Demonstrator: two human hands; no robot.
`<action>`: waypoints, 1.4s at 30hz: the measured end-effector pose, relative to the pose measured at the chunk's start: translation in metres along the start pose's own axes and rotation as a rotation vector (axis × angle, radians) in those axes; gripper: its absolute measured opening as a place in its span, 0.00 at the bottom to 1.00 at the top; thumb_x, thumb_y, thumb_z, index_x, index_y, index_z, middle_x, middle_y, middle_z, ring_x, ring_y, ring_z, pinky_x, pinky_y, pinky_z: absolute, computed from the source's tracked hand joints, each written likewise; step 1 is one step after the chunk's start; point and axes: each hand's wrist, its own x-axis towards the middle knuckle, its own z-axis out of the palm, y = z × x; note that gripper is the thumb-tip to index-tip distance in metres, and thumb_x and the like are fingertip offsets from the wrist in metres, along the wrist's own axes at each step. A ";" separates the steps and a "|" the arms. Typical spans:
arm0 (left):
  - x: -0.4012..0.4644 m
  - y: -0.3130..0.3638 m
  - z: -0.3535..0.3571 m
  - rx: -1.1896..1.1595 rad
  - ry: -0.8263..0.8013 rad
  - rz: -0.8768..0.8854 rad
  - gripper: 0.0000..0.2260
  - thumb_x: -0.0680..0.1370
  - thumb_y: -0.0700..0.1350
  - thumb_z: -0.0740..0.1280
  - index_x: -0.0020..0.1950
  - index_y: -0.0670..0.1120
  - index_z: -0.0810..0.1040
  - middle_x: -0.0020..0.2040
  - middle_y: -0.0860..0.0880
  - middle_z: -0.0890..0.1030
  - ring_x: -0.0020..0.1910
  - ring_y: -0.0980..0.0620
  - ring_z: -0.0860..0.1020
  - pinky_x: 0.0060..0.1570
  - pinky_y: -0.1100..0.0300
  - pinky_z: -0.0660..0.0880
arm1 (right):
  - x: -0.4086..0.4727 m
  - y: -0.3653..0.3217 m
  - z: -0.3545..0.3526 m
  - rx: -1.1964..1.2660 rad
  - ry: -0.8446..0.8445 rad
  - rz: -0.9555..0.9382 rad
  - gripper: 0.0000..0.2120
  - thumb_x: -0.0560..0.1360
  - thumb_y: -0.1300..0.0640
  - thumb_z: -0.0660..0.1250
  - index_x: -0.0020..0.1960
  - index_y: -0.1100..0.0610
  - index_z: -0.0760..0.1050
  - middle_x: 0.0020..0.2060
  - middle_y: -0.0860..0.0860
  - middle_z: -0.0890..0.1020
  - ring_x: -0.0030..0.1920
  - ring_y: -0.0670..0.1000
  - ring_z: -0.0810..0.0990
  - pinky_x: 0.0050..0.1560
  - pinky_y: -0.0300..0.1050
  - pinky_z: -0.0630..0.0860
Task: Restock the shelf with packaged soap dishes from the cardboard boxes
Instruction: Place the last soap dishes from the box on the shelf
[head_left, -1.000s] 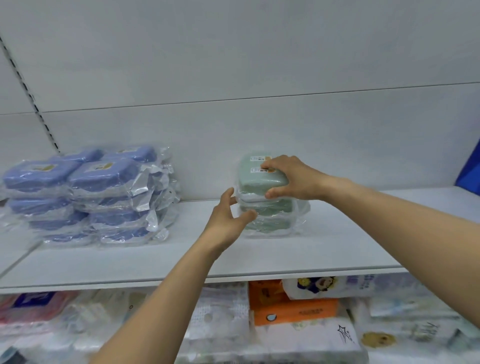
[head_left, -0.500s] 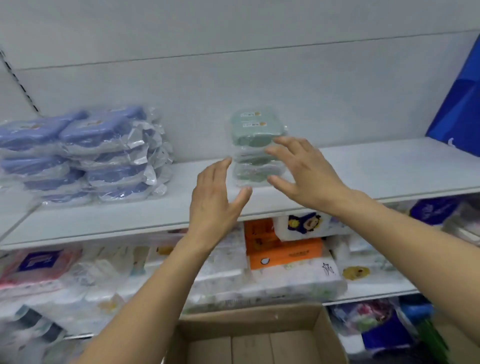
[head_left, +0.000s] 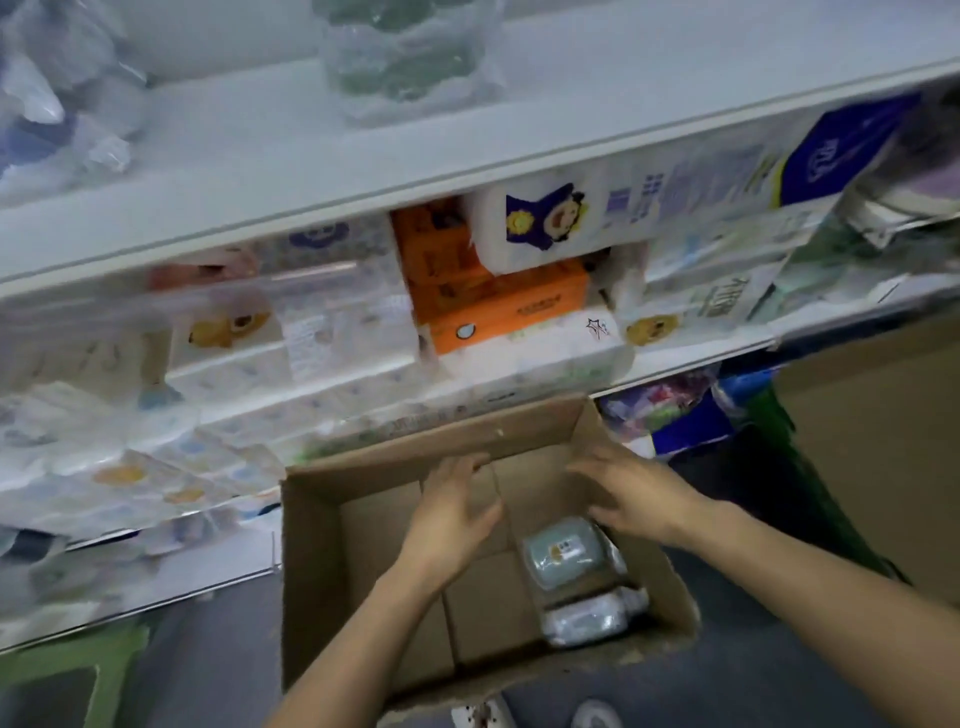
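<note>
An open cardboard box (head_left: 311, 545) stands on the floor below the shelves. In its right half lie packaged green soap dishes: one (head_left: 563, 553) on top, a second wrapped one (head_left: 592, 618) nearer me. My left hand (head_left: 449, 514) hovers empty over the box's middle, fingers spread. Just above the green dishes, my right hand (head_left: 631, 499) is also empty with relaxed fingers. On the white shelf (head_left: 260, 156) at the top stands the stack of green dishes (head_left: 405, 57); wrapped blue dishes (head_left: 57, 104) lie blurred at the left.
Under the top shelf, the lower shelves hold tissue packs, among them an orange pack (head_left: 498, 306) and a white pack (head_left: 540, 218) with a cartoon figure. Brown cardboard (head_left: 883, 467) stands at the right. Grey floor surrounds the box.
Both hands let go of the green stack on the shelf and dropped down over the cardboard box. The view tilted down from the shelf to the box.
</note>
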 end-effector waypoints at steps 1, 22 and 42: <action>0.002 -0.010 0.022 -0.014 -0.067 -0.053 0.23 0.76 0.48 0.71 0.71 0.48 0.71 0.68 0.48 0.73 0.68 0.49 0.72 0.65 0.59 0.68 | 0.001 0.008 0.022 0.007 -0.088 0.042 0.25 0.76 0.51 0.67 0.71 0.47 0.66 0.67 0.49 0.72 0.63 0.53 0.75 0.57 0.51 0.76; 0.069 -0.107 0.250 -0.069 -0.353 -0.450 0.43 0.63 0.51 0.82 0.74 0.49 0.67 0.67 0.47 0.70 0.68 0.47 0.67 0.66 0.61 0.65 | 0.035 0.049 0.211 0.141 -0.683 0.094 0.09 0.77 0.56 0.67 0.56 0.51 0.73 0.57 0.55 0.79 0.49 0.53 0.76 0.45 0.44 0.69; 0.059 -0.191 0.176 -0.133 0.191 -0.678 0.50 0.62 0.59 0.81 0.75 0.46 0.58 0.71 0.42 0.65 0.72 0.41 0.62 0.69 0.49 0.64 | 0.098 0.038 0.221 -0.040 -0.210 0.058 0.50 0.66 0.33 0.71 0.78 0.47 0.47 0.74 0.50 0.57 0.73 0.55 0.58 0.69 0.65 0.59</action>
